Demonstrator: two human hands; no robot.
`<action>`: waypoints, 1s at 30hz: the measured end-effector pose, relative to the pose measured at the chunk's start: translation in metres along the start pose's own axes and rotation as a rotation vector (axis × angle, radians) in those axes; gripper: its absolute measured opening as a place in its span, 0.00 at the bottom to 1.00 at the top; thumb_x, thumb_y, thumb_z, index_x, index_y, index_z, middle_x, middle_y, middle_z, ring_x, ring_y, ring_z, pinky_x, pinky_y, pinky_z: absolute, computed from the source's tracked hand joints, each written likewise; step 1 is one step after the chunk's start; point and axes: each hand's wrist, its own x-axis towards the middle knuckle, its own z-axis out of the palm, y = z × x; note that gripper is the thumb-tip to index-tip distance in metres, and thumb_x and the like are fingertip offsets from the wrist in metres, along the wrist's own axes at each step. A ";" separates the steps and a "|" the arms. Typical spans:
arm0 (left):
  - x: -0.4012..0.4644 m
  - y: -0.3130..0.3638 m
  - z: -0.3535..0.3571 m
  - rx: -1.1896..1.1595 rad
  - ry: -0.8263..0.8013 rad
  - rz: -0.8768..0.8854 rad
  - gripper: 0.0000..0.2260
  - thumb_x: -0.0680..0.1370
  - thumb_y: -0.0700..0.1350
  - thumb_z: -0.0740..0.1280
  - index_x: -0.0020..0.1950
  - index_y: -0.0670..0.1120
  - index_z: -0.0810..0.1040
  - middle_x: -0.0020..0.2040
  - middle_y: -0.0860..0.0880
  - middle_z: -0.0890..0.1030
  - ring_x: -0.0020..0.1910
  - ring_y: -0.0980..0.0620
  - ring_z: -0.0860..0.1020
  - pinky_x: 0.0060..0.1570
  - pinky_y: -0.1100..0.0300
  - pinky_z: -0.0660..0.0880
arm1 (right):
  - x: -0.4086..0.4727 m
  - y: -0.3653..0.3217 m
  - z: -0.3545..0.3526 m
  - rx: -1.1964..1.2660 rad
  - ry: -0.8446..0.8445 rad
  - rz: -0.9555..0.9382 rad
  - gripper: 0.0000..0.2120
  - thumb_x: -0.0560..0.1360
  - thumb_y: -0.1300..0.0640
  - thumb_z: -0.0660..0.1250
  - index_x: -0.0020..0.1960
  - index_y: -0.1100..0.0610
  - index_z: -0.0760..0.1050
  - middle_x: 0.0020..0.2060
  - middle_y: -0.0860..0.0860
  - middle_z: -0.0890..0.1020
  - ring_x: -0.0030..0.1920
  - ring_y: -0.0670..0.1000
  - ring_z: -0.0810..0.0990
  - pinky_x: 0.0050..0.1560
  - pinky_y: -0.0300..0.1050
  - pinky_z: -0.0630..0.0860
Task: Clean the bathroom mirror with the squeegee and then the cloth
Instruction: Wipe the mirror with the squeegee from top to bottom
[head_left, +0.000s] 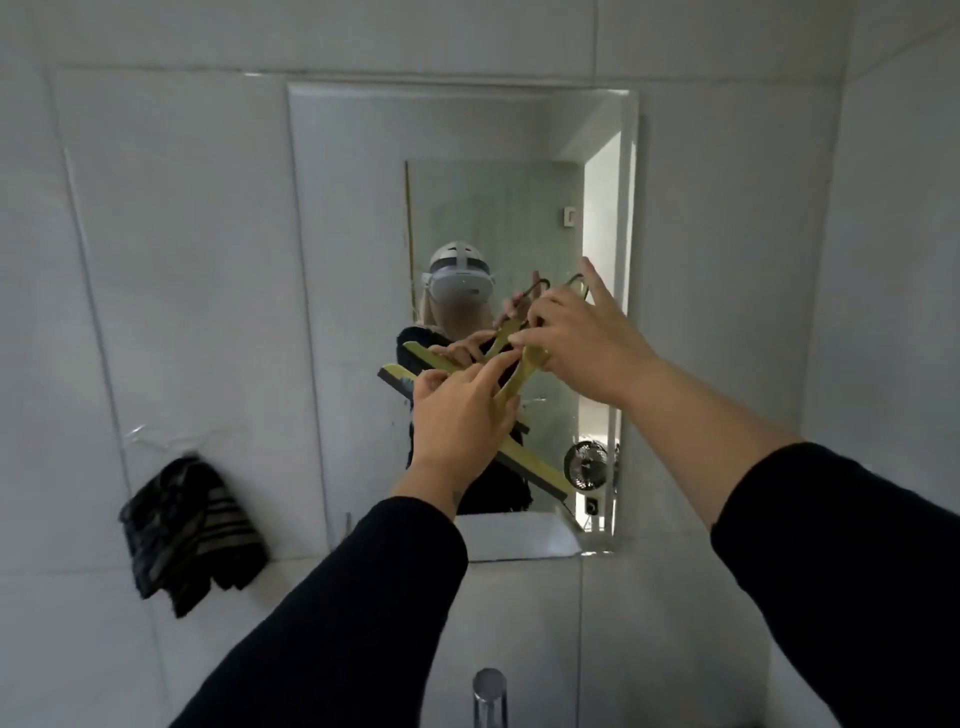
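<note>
A frameless rectangular mirror (353, 218) hangs on the grey tiled wall ahead. A yellow-green squeegee (535, 470) with a black rubber blade lies slanted against the glass, its blade running from upper left to lower right. My left hand (457, 421) grips it near the head. My right hand (576, 338) holds the handle higher up, with the forefinger stretched out. A dark striped cloth (192, 530) hangs from a clear hook on the wall at the left, below mirror height. The middle of the squeegee is hidden by my hands.
A chrome tap (489, 696) rises at the bottom centre. The mirror reflects a person with a headset, a glass shower screen, a small fan and a bright doorway. Tiled walls close in on the left and right.
</note>
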 end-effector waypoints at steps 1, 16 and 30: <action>0.004 -0.006 -0.009 0.038 0.001 0.011 0.19 0.76 0.52 0.64 0.67 0.58 0.70 0.55 0.55 0.82 0.56 0.52 0.78 0.64 0.52 0.59 | 0.007 -0.002 -0.005 -0.003 0.025 -0.017 0.18 0.77 0.54 0.65 0.66 0.44 0.73 0.61 0.50 0.75 0.68 0.55 0.67 0.72 0.64 0.41; 0.057 -0.086 -0.092 0.163 0.166 -0.191 0.27 0.77 0.58 0.58 0.74 0.53 0.58 0.76 0.54 0.58 0.76 0.52 0.54 0.74 0.45 0.51 | 0.136 0.012 -0.096 -0.006 0.404 0.222 0.20 0.77 0.46 0.61 0.69 0.40 0.68 0.56 0.54 0.75 0.60 0.57 0.70 0.57 0.55 0.63; 0.091 -0.107 -0.048 0.064 -0.008 -0.378 0.43 0.73 0.67 0.60 0.77 0.49 0.40 0.78 0.47 0.39 0.77 0.48 0.41 0.74 0.48 0.49 | 0.247 -0.023 -0.100 0.088 0.413 0.314 0.27 0.80 0.58 0.54 0.69 0.29 0.59 0.52 0.53 0.71 0.54 0.57 0.69 0.51 0.57 0.63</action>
